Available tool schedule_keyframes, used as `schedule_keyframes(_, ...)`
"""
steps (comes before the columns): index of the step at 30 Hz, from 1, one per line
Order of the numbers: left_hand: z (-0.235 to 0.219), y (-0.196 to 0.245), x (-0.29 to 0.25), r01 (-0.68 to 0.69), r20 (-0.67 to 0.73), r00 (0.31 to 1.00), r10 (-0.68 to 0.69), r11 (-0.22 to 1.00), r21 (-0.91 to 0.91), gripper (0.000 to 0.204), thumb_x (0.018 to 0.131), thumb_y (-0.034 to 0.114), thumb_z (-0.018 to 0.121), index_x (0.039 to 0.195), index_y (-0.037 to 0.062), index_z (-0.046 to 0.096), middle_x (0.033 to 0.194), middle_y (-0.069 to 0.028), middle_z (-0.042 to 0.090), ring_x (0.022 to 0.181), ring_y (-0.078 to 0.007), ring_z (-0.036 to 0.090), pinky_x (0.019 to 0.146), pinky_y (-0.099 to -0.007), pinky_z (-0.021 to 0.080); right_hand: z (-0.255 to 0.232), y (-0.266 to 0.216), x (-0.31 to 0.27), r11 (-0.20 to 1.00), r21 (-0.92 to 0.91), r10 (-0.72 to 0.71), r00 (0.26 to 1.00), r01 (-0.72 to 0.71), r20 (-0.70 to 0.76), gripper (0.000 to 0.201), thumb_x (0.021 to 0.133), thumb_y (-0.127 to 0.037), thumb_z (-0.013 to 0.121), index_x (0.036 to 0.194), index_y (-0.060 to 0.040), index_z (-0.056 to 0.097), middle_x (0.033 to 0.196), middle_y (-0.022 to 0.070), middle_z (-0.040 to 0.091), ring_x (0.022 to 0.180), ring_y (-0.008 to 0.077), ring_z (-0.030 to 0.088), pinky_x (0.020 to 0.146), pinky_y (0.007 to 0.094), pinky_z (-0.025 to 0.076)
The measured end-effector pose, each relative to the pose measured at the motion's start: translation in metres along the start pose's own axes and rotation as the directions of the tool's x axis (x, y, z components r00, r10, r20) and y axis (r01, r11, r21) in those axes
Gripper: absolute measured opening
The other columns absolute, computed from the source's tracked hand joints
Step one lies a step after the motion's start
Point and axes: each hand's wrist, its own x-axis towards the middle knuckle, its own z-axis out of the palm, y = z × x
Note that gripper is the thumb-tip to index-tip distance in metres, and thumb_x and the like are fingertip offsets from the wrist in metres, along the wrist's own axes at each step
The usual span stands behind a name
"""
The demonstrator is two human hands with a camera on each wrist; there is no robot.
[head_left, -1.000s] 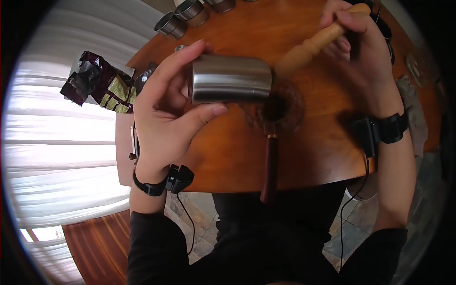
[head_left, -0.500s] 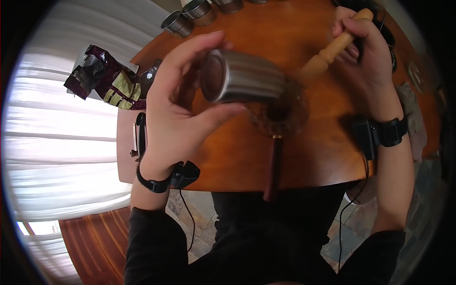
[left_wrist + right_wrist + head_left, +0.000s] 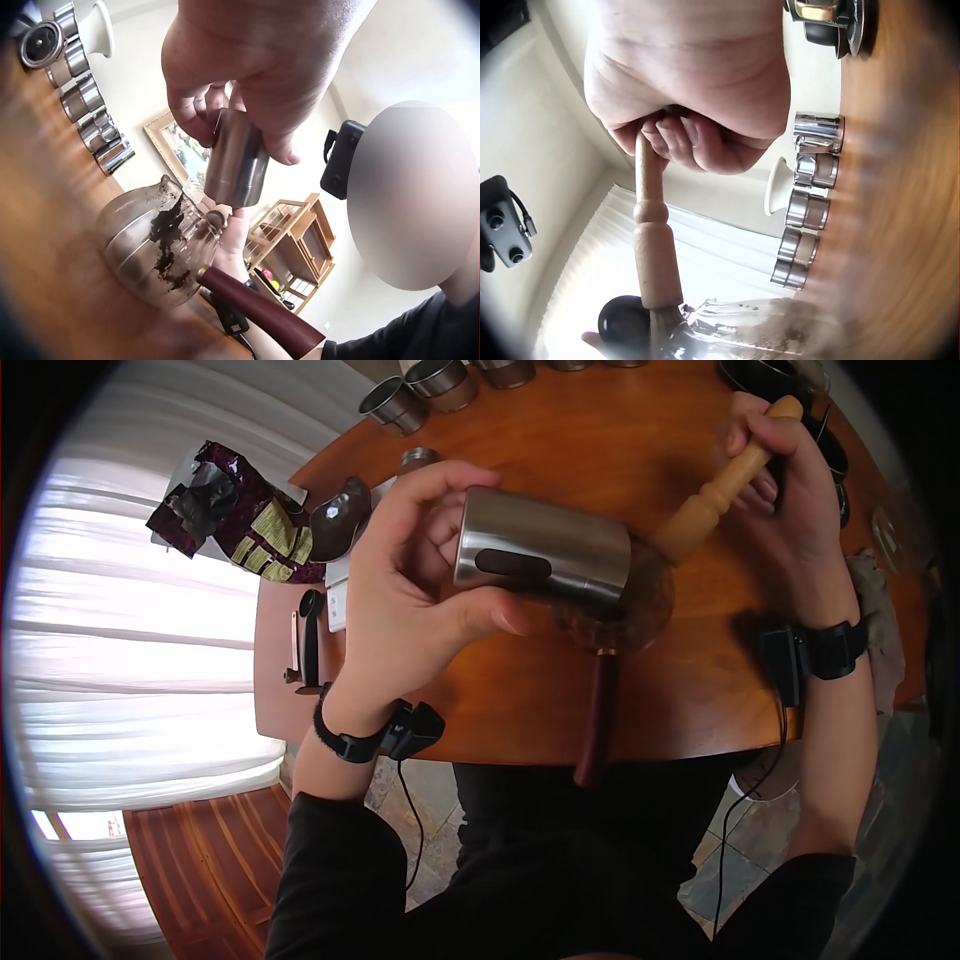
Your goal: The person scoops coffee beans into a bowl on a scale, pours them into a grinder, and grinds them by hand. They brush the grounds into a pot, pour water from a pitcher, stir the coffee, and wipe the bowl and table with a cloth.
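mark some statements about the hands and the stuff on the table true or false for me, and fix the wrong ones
1. The left hand holds a metal cylinder. True.
2. The right hand holds a metal spoon. False: it grips a turned wooden handle.
3. Dark residue clings to the glass vessel. True.
4. The row of metal cups stands along the edge of the table nearest the person. False: it stands on the far side.
5. The glass vessel has a dark red handle. True.
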Motion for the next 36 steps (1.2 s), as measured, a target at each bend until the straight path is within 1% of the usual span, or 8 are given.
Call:
schedule_keyframes(6, 0.000, -0.001, -0.001, 0.061, -0.041, 0.997, -0.063, 0.997, -0.045, 0.080, 0.069, 0.016, 0.087, 0.131, -0.0028, 0.041, 0.115, -0.0109, 0.060, 0.107, -0.0160, 0.059, 0.091, -0.0282, 0.049, 0.001, 0.000, 0.000, 0.994, -0.105, 0.014, 1.000, -0.014, -0.002, 0.025, 0.094, -0.025, 0.049, 0.080, -0.0049, 0.052, 0.053, -0.0068, 0.032, 0.045, 0.0009, 0.029, 0.042, 0.0175, 0.022)
schedule_keyframes(11, -0.007, -0.010, -0.001, 0.088, -0.011, 0.996, -0.088, 0.995, -0.041, 0.079, 0.078, 0.026, 0.080, 0.137, -0.0033, 0.037, 0.122, -0.0120, 0.057, 0.113, -0.0180, 0.057, 0.096, -0.0310, 0.048, -0.007, -0.003, 0.003, 0.994, 0.108, -0.031, 0.990, 0.017, 0.137, 0.024, 0.095, -0.024, 0.047, 0.083, -0.0042, 0.050, 0.052, -0.0056, 0.033, 0.044, 0.0029, 0.030, 0.040, 0.0183, 0.024)
schedule_keyframes(13, -0.009, -0.016, 0.000, 0.197, 0.065, 0.980, -0.190, 0.849, -0.491, 0.083, 0.084, 0.036, 0.072, 0.144, -0.0032, 0.029, 0.129, -0.0140, 0.053, 0.119, -0.0221, 0.055, 0.100, -0.0349, 0.047, -0.009, -0.003, 0.003, 0.991, 0.128, -0.041, 0.990, 0.024, 0.134, 0.023, 0.096, -0.024, 0.046, 0.084, -0.0041, 0.049, 0.053, -0.0053, 0.033, 0.044, 0.0033, 0.030, 0.039, 0.0186, 0.024)
schedule_keyframes(17, -0.018, -0.035, 0.001, 0.278, 0.240, 0.960, -0.143, 0.576, -0.769, 0.089, 0.088, 0.054, 0.057, 0.147, -0.0026, 0.021, 0.136, -0.0213, 0.047, 0.120, -0.0270, 0.055, 0.102, -0.0387, 0.047, -0.011, -0.004, 0.005, 0.982, 0.186, -0.061, 0.986, 0.031, 0.153, 0.023, 0.097, -0.023, 0.044, 0.086, -0.0036, 0.049, 0.054, -0.0048, 0.033, 0.045, 0.0039, 0.031, 0.039, 0.0188, 0.025)
schedule_keyframes(20, -0.017, -0.039, 0.001, 0.295, 0.310, 0.949, -0.057, 0.509, -0.809, 0.088, 0.090, 0.058, 0.052, 0.147, -0.0020, 0.022, 0.136, -0.0243, 0.046, 0.118, -0.0287, 0.057, 0.100, -0.0395, 0.047, -0.011, -0.004, 0.006, 0.982, 0.188, -0.069, 0.982, 0.035, 0.177, 0.023, 0.098, -0.023, 0.044, 0.087, -0.0032, 0.049, 0.055, -0.0042, 0.034, 0.045, 0.0043, 0.031, 0.039, 0.0188, 0.025)
schedule_keyframes(25, -0.012, -0.032, 0.002, 0.391, 0.361, 0.920, -0.155, 0.273, -0.879, 0.071, 0.098, 0.043, 0.050, 0.147, -0.0016, 0.023, 0.131, -0.0293, 0.047, 0.105, -0.0343, 0.062, 0.085, -0.0368, 0.058, -0.011, -0.002, 0.006, 0.979, 0.204, -0.066, 0.979, 0.025, 0.195, 0.023, 0.098, -0.022, 0.043, 0.089, -0.0026, 0.049, 0.056, -0.0036, 0.034, 0.046, 0.0047, 0.032, 0.039, 0.0188, 0.026)
schedule_keyframes(32, -0.016, -0.039, -0.005, 0.449, 0.433, 0.893, -0.118, 0.274, -0.850, 0.074, 0.098, 0.037, 0.051, 0.149, -0.0024, 0.015, 0.131, -0.0255, 0.040, 0.108, -0.0324, 0.059, 0.086, -0.0349, 0.057, -0.012, -0.001, 0.005, 0.974, 0.224, -0.073, 0.972, 0.022, 0.224, 0.022, 0.098, -0.022, 0.043, 0.090, -0.0023, 0.048, 0.057, -0.0027, 0.035, 0.048, 0.0056, 0.034, 0.040, 0.0189, 0.027)
schedule_keyframes(36, -0.010, -0.036, -0.005, 0.392, 0.346, 0.916, -0.201, 0.280, -0.876, 0.066, 0.099, 0.042, 0.047, 0.143, -0.0046, 0.029, 0.123, -0.0289, 0.053, 0.098, -0.0349, 0.064, 0.077, -0.0366, 0.061, -0.009, -0.005, 0.003, 0.965, 0.260, -0.086, 0.969, 0.023, 0.231, 0.021, 0.098, -0.022, 0.044, 0.089, -0.0028, 0.048, 0.059, -0.0022, 0.036, 0.050, 0.0056, 0.035, 0.040, 0.0189, 0.029)
